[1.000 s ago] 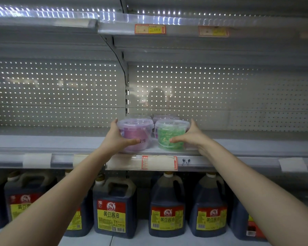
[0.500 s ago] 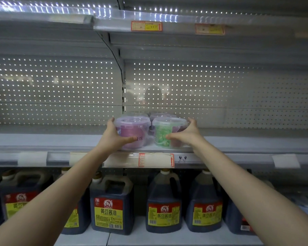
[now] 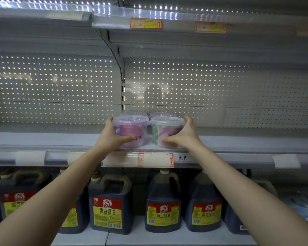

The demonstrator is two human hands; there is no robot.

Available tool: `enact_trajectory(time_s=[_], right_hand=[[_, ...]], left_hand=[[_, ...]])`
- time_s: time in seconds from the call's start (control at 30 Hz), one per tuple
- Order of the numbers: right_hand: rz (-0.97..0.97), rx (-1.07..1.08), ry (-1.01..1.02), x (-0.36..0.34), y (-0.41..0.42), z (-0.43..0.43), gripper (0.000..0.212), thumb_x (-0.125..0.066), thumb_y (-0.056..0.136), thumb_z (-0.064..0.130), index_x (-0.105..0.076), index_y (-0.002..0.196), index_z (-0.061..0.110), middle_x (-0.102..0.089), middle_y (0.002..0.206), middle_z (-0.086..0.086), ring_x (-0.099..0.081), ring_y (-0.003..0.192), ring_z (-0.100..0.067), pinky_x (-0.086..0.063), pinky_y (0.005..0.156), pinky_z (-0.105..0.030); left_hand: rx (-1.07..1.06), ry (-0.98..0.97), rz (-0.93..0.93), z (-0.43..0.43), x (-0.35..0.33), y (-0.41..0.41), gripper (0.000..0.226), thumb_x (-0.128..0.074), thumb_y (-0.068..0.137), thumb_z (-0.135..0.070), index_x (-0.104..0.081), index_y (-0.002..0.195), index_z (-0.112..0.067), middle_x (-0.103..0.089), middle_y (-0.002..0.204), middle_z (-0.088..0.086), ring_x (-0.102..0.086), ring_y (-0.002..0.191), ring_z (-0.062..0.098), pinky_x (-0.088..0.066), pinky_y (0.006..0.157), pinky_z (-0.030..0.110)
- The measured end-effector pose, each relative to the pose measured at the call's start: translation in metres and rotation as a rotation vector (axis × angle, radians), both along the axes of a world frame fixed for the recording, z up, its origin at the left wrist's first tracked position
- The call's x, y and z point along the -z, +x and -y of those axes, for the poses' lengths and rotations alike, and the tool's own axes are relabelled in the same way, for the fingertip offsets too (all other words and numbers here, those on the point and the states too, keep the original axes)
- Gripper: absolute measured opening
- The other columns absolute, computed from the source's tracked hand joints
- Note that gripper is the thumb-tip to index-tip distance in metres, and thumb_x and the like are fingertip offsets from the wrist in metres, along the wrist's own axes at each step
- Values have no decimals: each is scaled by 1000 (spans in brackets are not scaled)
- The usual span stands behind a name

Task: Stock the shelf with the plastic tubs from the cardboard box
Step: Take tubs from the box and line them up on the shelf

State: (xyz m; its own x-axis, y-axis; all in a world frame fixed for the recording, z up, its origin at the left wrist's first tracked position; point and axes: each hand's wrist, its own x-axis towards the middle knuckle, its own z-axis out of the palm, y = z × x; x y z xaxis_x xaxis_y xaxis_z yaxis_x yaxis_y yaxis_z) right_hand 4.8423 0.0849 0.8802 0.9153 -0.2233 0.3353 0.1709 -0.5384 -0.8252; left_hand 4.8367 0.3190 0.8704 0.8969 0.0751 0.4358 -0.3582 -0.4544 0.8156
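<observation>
Two tubs stand side by side at the front of the middle shelf, one in each hand. The left hand grips the purple tub, with the thumb laid across the front wall and the fingers curled round the outer side up to the rim. The right hand holds the green tub in the mirrored way. Both tubs seem to sit on the shelf board, almost touching each other, and two more tubs stand right behind them. Dark jugs fill the shelf below. The cardboard box is out of view.

These tubs look like thin, clear plastic with press-on lids, so they are probably fairly light, and one hand each seems enough. The smooth walls may slip and would likely give a little under a hard squeeze. They narrow toward the base, and the lip under the lid gives the fingers a stop. The safest hold is probably round the wall just below that lip, thumb opposite fingers. Lifting by the lid seems risky, since it could pop off.
</observation>
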Motion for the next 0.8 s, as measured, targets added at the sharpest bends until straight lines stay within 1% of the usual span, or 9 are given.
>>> enact_trajectory(time_s=[0.1, 0.17, 0.27, 0.37, 0.43, 0.5, 0.6, 0.73, 0.8], right_hand=[[-11, 85, -139, 2, 0, -8, 132, -87, 55, 42, 5, 150, 26, -23, 153, -6, -28, 139, -26, -23, 112, -52], [-47, 65, -145, -1, -3, -9, 136, -85, 60, 44, 16, 148, 27, -27, 154, 0, -31, 139, -25, -18, 114, -53], [3, 109, -149, 2, -8, -16, 136, -84, 59, 47, 17, 148, 30, -38, 149, 2, -39, 135, -24, -12, 115, -53], [82, 142, -203, 10, -9, -21, 138, -82, 56, 55, 17, 148, 28, -35, 151, 0, -36, 136, -25, -16, 112, -51], [50, 54, -163, 7, -9, -15, 137, -84, 60, 49, 20, 147, 29, -34, 151, 0, -36, 136, -27, -20, 113, -51], [17, -49, -85, 1, -8, -6, 134, -85, 66, 33, 23, 146, 29, -27, 154, -2, -36, 136, -28, -27, 113, -47], [28, -91, 21, -3, -7, 6, 130, -85, 66, 20, 15, 149, 26, -20, 157, -6, -31, 139, -26, -30, 110, -41], [70, -24, 30, 5, -4, 4, 130, -91, 56, 31, 0, 149, 26, -33, 150, -6, -37, 135, -25, -32, 111, -49], [79, 17, -8, 7, -3, 0, 127, -90, 55, 37, -3, 148, 26, -34, 150, -4, -37, 135, -25, -31, 110, -51]], left_hand=[[-9, 6, 9, -1, 0, 0, 113, -84, 67, -20, -8, 151, -11, -42, 143, 11, -45, 128, 26, -42, 102, 41], [-13, 13, 15, -1, 0, 0, 112, -84, 67, -20, -10, 150, -10, -43, 143, 11, -47, 126, 26, -43, 101, 40], [-18, 17, 14, -2, 1, -1, 112, -84, 67, -21, -10, 150, -10, -43, 143, 10, -48, 126, 26, -42, 103, 42], [-20, 23, 9, -2, 0, -2, 112, -84, 67, -23, -10, 150, -10, -45, 142, 10, -49, 126, 26, -41, 104, 44], [-21, 31, 6, -3, 0, -2, 113, -84, 66, -24, -10, 150, -10, -44, 143, 10, -48, 126, 26, -41, 105, 45], [-18, 29, 4, -3, 1, -2, 112, -84, 67, -24, -10, 150, -9, -44, 143, 10, -47, 127, 25, -42, 105, 44], [-11, 22, 6, -2, 1, -3, 108, -83, 68, -22, -13, 150, -10, -44, 143, 10, -47, 127, 25, -43, 103, 43], [-14, 8, 7, 0, 2, -4, 106, -82, 69, -21, -14, 149, -12, -43, 143, 9, -48, 126, 25, -45, 101, 42], [-18, 8, 6, 0, 2, -5, 107, -83, 68, -23, -14, 149, -12, -44, 143, 9, -48, 126, 25, -45, 102, 43]])
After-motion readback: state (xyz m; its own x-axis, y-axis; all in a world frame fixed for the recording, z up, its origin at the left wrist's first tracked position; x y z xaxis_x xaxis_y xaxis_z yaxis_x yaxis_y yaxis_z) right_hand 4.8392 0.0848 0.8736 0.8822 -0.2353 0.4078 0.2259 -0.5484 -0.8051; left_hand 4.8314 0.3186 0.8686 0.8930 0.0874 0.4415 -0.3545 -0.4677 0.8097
